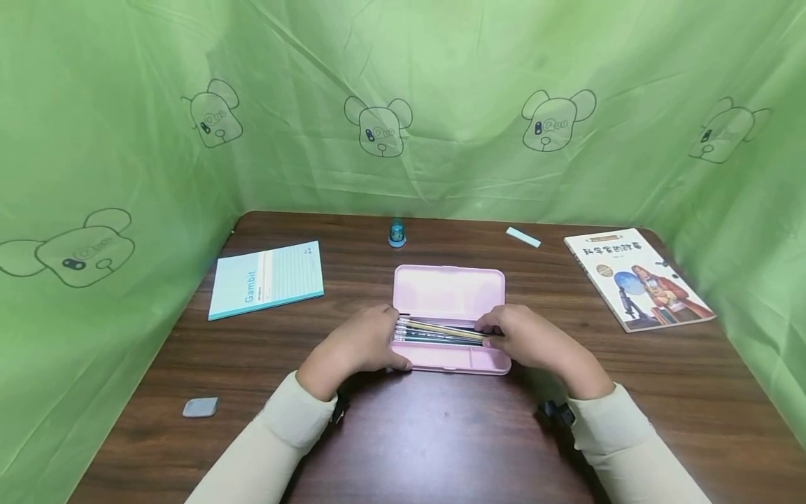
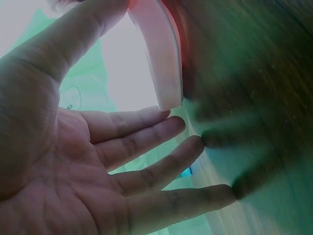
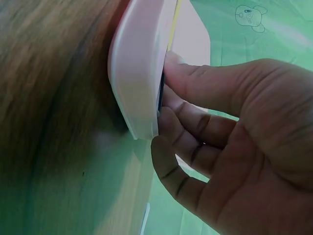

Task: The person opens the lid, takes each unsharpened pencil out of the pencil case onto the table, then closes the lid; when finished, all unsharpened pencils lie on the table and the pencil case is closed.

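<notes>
- We log a pink pencil case (image 1: 434, 357), smooth and pale, mid-way across the brown table (image 1: 441, 434); long axis 9 to 3 o'clock.
- Left hand (image 1: 368, 341): fingers nearly straight, thumb and fingertip touching the 9 o'clock end.
- Right hand (image 1: 525, 336): fingers bent at the 3 o'clock end; whether it grips pencils (image 1: 441, 339), we cannot tell.
- Pencils: dark, pale butts toward 9; yellow pencil (image 1: 443, 327) aslant on top.
- Lid (image 1: 448, 290): back toward 12.

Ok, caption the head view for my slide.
Left hand touching an open pink pencil case, right hand at its pencils, on a wood-grain table.
</notes>
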Available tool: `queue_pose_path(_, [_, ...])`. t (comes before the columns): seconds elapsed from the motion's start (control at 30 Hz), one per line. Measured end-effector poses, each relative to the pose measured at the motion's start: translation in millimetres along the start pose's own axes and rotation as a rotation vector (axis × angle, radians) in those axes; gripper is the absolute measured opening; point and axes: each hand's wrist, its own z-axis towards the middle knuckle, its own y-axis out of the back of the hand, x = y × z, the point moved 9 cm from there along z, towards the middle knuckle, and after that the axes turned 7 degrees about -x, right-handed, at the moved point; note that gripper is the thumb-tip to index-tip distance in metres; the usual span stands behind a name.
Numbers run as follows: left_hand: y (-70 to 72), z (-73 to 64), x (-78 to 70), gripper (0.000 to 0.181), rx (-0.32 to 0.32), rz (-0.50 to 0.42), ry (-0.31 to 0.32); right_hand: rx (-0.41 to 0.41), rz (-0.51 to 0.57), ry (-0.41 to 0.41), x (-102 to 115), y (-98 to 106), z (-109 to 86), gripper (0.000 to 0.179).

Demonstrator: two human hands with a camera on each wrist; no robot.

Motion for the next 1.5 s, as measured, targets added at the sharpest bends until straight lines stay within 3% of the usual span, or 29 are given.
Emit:
queue_pose_path(0.33, [1.3, 2.3, -3.0, 0.069, -0.005, 0.014, -0.02, -0.018, 0.002, 0.041, 0.0, 3.8, -0.9, 0.011])
queue_pose_path(0.53, [0.2, 5.0, -3.9, 0.072, 0.0, 0.015, -0.02, -0.033, 0.154, 0.006, -15.8, 11.7, -4.2, 0.01])
queue_pose_path(0.7, [-1.3, 6.6, -4.7, 0.074, 0.004, 0.007, -0.016, -0.056, 0.369, -0.058, -46.3, 26.4, -11.4, 0.005])
queue_pose_path(0.83, [-1.5, 6.6, -4.3, 0.073, 0.009, -0.011, -0.009, -0.125, 0.473, -0.128, -77.4, 43.5, -20.6, 0.013])
queue_pose_path(1.07, [2.1, 4.2, 3.3, 0.066, -0.011, -0.025, -0.001, -0.298, 0.659, -0.364, -138.4, 68.0, -43.3, 0.024])
queue_pose_path(1.2, [4.5, 2.0, 10.3, 0.066, -0.015, -0.017, 0.019, -0.299, 0.597, -0.458, -161.7, 65.4, -48.3, 0.027])
queue_pose_path(1.33, [6.0, 1.0, 15.1, 0.072, -0.009, -0.039, 0.041, -0.254, 0.458, -0.481, -170.6, 58.7, -45.5, 0.032])
queue_pose_path(1.5, [8.5, 1.8, 15.2, 0.074, -0.01, -0.052, 0.036, -0.196, 0.365, -0.491, -175.2, 52.0, -43.0, 0.032])
